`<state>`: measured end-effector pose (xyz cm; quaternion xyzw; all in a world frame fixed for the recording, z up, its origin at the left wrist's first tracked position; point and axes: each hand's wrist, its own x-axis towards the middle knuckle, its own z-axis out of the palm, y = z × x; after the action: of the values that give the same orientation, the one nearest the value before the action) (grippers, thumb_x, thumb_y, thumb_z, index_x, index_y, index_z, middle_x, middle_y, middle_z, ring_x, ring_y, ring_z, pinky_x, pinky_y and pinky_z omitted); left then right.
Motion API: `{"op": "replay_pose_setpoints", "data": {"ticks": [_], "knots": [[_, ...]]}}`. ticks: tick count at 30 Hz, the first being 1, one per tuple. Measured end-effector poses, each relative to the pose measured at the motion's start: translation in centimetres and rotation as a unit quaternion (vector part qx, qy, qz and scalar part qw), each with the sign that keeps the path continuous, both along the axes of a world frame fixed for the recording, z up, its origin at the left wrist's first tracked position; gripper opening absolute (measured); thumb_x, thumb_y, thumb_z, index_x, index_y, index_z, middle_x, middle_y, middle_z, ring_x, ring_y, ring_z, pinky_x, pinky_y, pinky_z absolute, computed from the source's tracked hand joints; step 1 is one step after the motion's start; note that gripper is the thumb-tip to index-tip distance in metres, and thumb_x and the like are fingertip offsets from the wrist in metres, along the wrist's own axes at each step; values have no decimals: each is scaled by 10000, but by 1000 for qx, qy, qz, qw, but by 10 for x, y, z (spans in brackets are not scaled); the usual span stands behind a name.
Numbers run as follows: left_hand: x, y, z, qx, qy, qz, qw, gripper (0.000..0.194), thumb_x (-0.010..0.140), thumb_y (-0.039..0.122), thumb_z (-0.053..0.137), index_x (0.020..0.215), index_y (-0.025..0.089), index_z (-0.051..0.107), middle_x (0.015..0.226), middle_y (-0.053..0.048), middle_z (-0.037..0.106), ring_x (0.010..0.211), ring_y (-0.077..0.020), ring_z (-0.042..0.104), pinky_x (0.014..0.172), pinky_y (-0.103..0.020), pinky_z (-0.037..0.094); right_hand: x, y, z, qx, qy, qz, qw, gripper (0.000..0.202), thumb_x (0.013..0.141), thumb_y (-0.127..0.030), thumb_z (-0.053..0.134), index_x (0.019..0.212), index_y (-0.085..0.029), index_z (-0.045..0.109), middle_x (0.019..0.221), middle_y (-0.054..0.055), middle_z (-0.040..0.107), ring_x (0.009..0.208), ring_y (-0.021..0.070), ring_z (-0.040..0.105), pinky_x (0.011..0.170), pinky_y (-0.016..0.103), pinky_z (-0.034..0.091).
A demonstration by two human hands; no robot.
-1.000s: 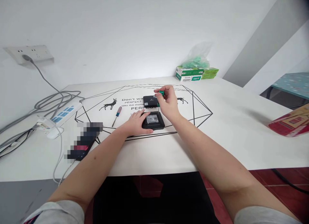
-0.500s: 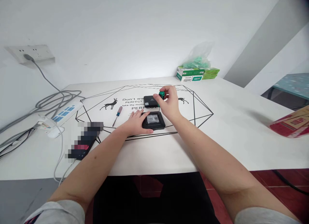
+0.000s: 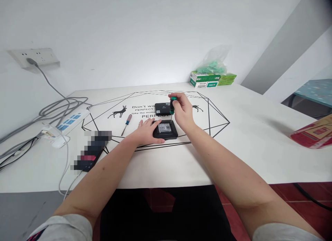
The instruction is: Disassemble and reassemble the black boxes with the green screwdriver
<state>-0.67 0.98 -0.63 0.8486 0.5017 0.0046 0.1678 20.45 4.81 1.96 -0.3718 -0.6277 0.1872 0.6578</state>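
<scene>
A black tray-like device (image 3: 165,129) with a white label inside lies on the white table. On its left side rests my left hand (image 3: 149,132), fingers spread. My right hand (image 3: 183,111) grips the green and black handle of a screwdriver (image 3: 173,104) held upright, its shaft pointing down at the device's upper right corner. Behind the device lies a flat black cover (image 3: 161,109), partly hidden by the right hand and screwdriver. A second screwdriver (image 3: 127,122), with a pink and blue handle, lies left of my left hand.
A phone-like object (image 3: 92,152), partly pixelated, lies at the left near a power strip (image 3: 71,121) and coiled cables (image 3: 62,107). Green boxes (image 3: 204,78) topped by a plastic bag (image 3: 214,61) stand by the wall. A red package (image 3: 313,133) sits far right.
My right hand's fingers have shifted on the screwdriver handle, showing more of the handle and the cover behind it. The left hand has stayed on the device.
</scene>
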Motion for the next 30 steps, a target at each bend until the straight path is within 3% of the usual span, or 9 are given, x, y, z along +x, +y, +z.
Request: {"op": "replay_pose_setpoints", "data": {"ticks": [5,9,14,19,23,27,30], "knots": [[2,-2,1,-2,8,6,1000,1182,892,848,626,1806,259,163,1877,-192,108,1743,-418,30,1365,-697,-5,2,3,-1,49,-47,-62,996,256,981,-234,536,1146,-272,728,1184,75,756,1096,253,691,896,448,604],[0,-2,1,-3,-16,4,1000,1205,863,867,642,1799,256,192,1884,-159,106,1735,-457,51,1380,-662,90,4,2,0,65,-70,-88,992,266,995,-225,533,1122,-276,762,1125,79,724,1061,252,694,853,438,614],[-3,-1,0,0,-50,-1,999,1184,840,852,675,1781,268,254,1857,-163,208,1706,-450,187,1357,-607,267,2,-1,3,75,-65,-67,993,263,1003,-240,526,1091,-280,771,1100,73,775,1077,263,718,873,455,620],[-2,1,2,15,-52,-12,998,1161,840,804,689,1762,219,294,1767,-204,330,1632,-441,328,1339,-573,316,-1,-1,4,41,-53,-60,996,158,960,-377,679,1069,-270,719,1107,60,793,983,244,719,852,450,615],[-3,1,4,25,-63,-20,998,1101,831,759,710,1730,238,344,1701,-194,410,1587,-427,390,1314,-566,357,0,0,3,5,-47,-39,998,283,868,-352,783,1123,-285,680,1151,45,794,984,239,725,885,468,619],[-4,-1,5,24,-73,-21,997,1093,814,762,725,1713,251,371,1679,-186,437,1572,-429,406,1289,-562,390,0,2,0,-5,-10,17,1000,381,926,-336,705,1297,-321,621,1261,48,801,1033,233,770,990,510,627],[-5,-3,6,34,-64,-17,997,1087,811,773,723,1707,254,389,1646,-189,477,1543,-432,431,1270,-566,404,0,2,-2,-13,5,41,999,309,975,-316,619,1284,-314,635,1309,55,785,1051,232,789,1001,513,632]]}}
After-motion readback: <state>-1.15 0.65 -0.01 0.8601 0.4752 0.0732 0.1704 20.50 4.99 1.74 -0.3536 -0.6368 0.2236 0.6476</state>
